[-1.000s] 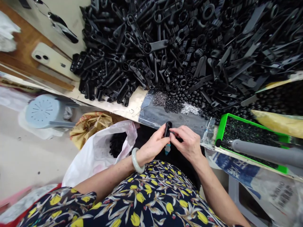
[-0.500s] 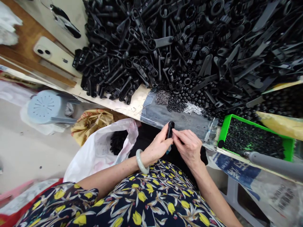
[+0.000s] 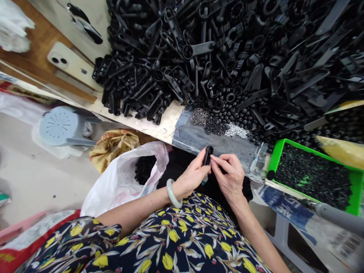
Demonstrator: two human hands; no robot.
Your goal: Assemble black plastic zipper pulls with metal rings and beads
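A black plastic part with a rounded upper end stands upright in my left hand, gripped between thumb and fingers. My right hand has thumb and forefinger pinched together at the part's right side; anything tiny between those fingertips is hidden. Both hands are just off the table's front edge. Beyond them, on a grey mat, lie small brownish pieces, small black beads and silver pins.
A large heap of black plastic parts covers the table's back. On the right stands a green tray of small black pieces. A white plastic bag hangs open at left, near a blue stool. A phone lies upper left.
The whole view has shifted slightly, with the table things now further right. Both hands keep nearly the same pose around the black part.
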